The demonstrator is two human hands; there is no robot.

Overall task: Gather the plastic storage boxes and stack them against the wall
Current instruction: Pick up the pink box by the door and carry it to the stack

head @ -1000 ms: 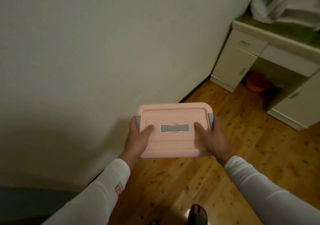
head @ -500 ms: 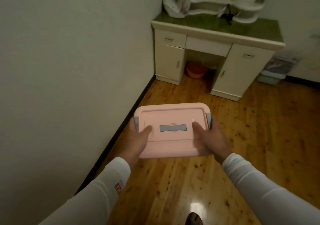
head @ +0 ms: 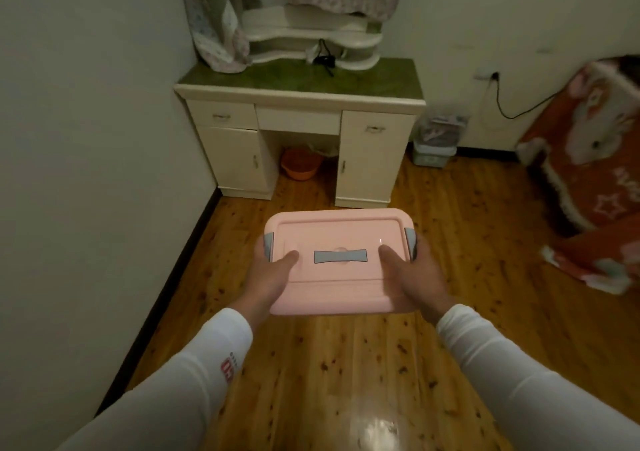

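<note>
Swinging right, the view now takes in the whole cream desk (head: 301, 138) and a red blanket (head: 588, 173), while the pink rectangular plastic storage box (head: 341, 260) stays level above the wooden floor (head: 346, 364). Left hand (head: 268, 277) and right hand (head: 414, 277) clamp its short ends, thumbs on the lid, long axis crosswise. The white wall (head: 86, 173) lies to the left, left hand nearer, with bare floor along its skirting for setting down.

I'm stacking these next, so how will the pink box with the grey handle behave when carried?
The pink box looks rigid: it keeps its shape between the left hand and right hand. Probably light, held out level. Its smooth, glossy lid may be slippery.
</note>
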